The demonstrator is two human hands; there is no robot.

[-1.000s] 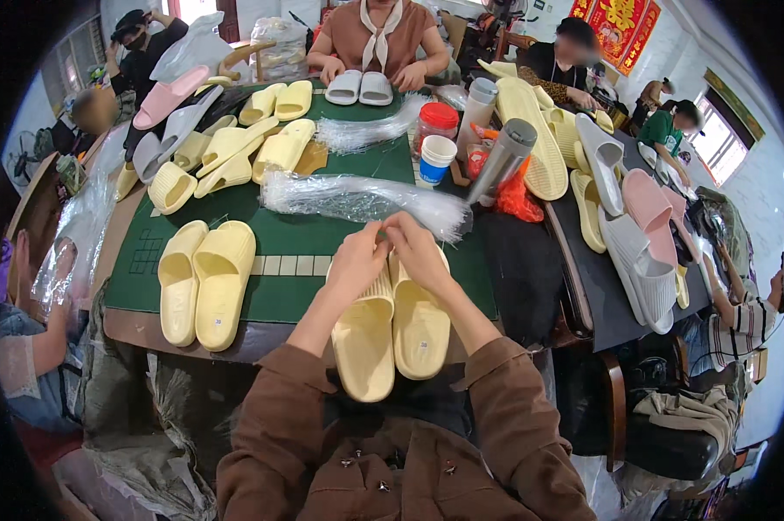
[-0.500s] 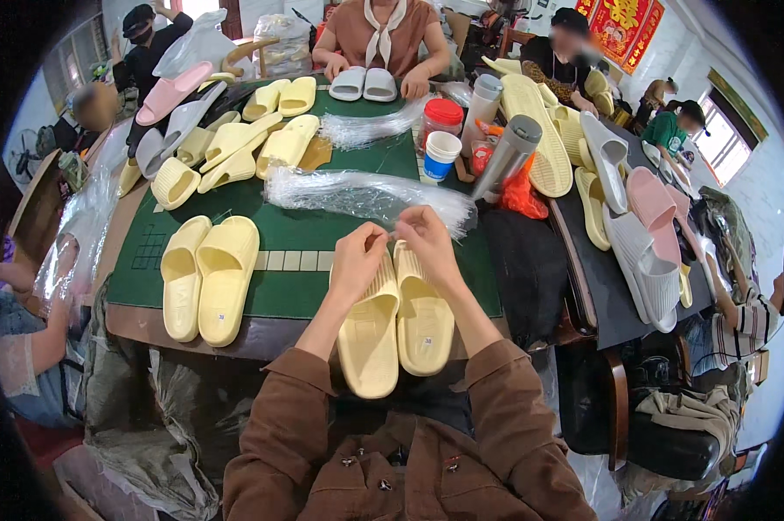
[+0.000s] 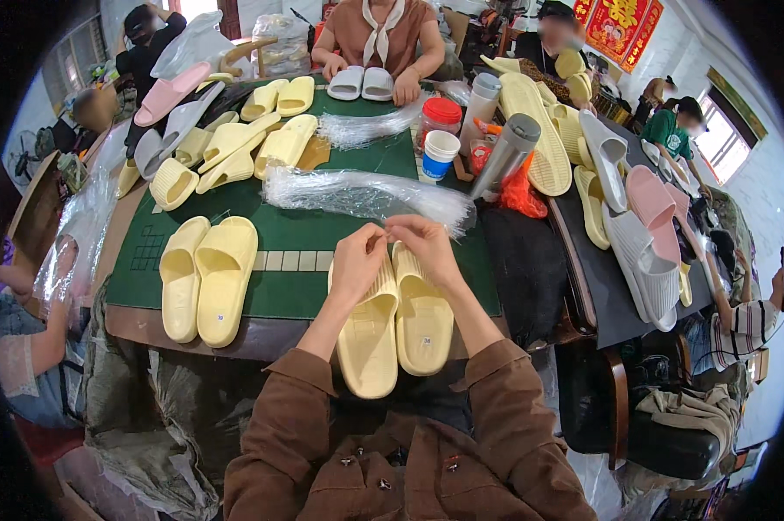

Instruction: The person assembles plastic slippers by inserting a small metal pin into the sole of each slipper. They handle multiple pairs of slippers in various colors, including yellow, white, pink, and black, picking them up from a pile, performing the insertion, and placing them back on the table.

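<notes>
A pair of pale yellow slippers (image 3: 368, 343) stands side by side at the table's near edge, toes away from me, heels jutting over the edge. My left hand (image 3: 360, 260) is pinched closed above the toe of the left slipper. Close against it, my right hand (image 3: 423, 250) is pinched too, over the right slipper's toe. Whatever lies between the fingertips is too fine to make out. Just beyond my hands stretches a bundle of thin clear plastic strands (image 3: 357, 193). To the left stands another yellow slipper pair (image 3: 225, 282).
On the green mat (image 3: 140, 282), yellow slippers (image 3: 286, 146) pile up at the far left. A white cup (image 3: 441, 154), a red-lidded jar (image 3: 441, 120) and a steel tumbler (image 3: 507, 156) stand right of the strands. Across the table a person (image 3: 379, 39) touches grey slippers (image 3: 362, 83).
My right hand has drawn in, its fingertips closing up against my left. The slippers before me stay in place. Across the table, the person's hand has shifted toward the grey slippers.
</notes>
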